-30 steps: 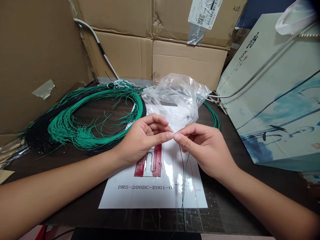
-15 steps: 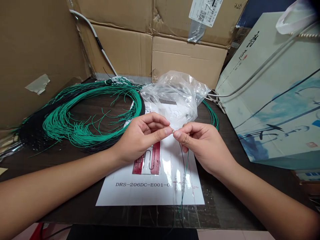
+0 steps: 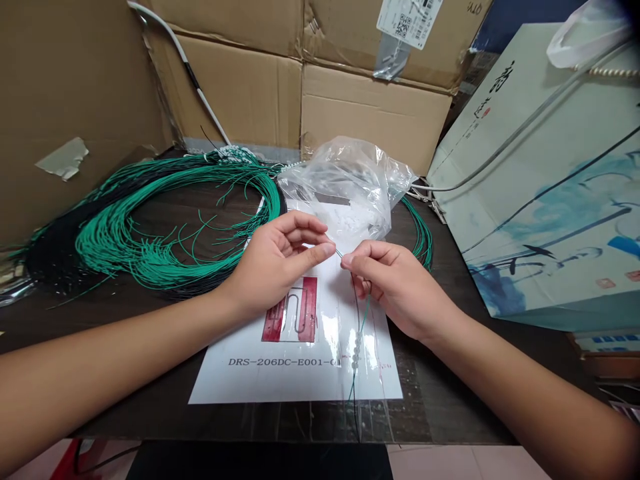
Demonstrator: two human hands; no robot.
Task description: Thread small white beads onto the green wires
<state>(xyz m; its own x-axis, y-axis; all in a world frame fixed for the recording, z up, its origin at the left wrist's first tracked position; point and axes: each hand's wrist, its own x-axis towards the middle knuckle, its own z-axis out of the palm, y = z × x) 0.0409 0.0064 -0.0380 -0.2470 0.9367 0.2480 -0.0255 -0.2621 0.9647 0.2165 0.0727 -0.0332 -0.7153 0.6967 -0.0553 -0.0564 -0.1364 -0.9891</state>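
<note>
Over the white printed sheet (image 3: 295,383), both hands pinch the ends of thin green and black wires (image 3: 365,310). My left hand (image 3: 287,260) has thumb and index finger pressed together at the wire tips. Just to its right, my right hand (image 3: 387,273) grips the same wires, with a short stretch showing between the two pinches. Below my right hand the wires hang down across the sheet. Small clear beads (image 3: 356,350) sit on them near the lower part. Whatever lies between the left fingertips is too small to make out.
A large coil of green and black wires (image 3: 165,267) lies at the left. Behind the hands rests a clear plastic bag (image 3: 355,180). Cardboard boxes (image 3: 370,113) stand at the back, a pale paper bag (image 3: 545,167) at the right, with a smaller green coil (image 3: 423,233) beside it.
The fingertips have drawn slightly apart, and a short length of wire now shows between them. The whole view has shifted a little, so hands and sheet appear slightly further left and up.
</note>
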